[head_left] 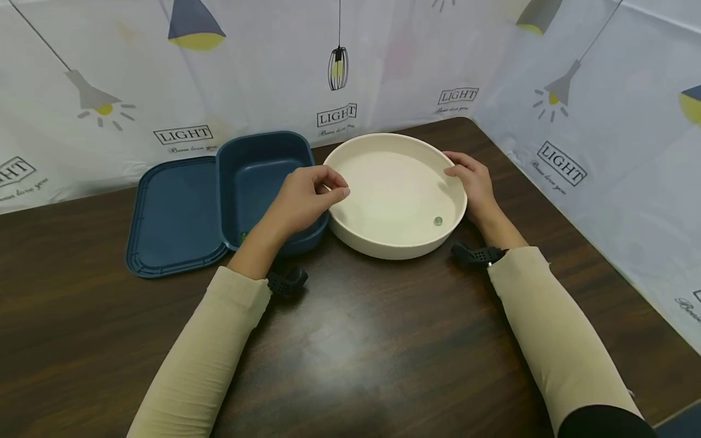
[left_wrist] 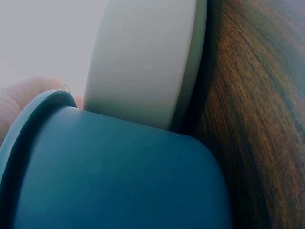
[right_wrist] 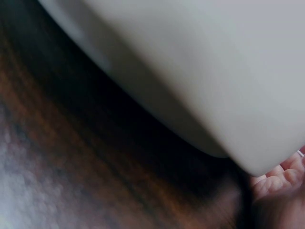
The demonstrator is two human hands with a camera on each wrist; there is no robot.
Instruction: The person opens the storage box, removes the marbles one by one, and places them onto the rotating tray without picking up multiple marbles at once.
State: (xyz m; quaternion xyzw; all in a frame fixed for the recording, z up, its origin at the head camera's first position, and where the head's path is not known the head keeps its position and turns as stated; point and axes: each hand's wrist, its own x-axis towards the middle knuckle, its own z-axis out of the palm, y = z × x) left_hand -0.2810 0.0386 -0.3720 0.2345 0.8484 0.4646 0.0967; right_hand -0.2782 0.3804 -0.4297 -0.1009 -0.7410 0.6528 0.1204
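My left hand [head_left: 312, 196] is over the edge where the blue box [head_left: 226, 201] meets the cream bowl [head_left: 394, 250]. Its thumb and fingertips pinch together, and a small glint of a marble [left_wrist: 65, 88] shows between them in the left wrist view. With my right hand [head_left: 475, 185] I grip the bowl's right rim, some fingers curled round the outer wall, as the right wrist view shows. A clear greenish marble [head_left: 437, 221] lies inside the bowl at the lower right. Partly behind my left forearm, a small green marble [head_left: 244, 235] sits in the box's near left corner.
A flat blue lid [head_left: 177, 213] lies left of the box, against its side. Box and bowl stand side by side on the dark wooden table [head_left: 339, 353]. Behind them hangs a white curtain [head_left: 263, 79] printed with lamps.
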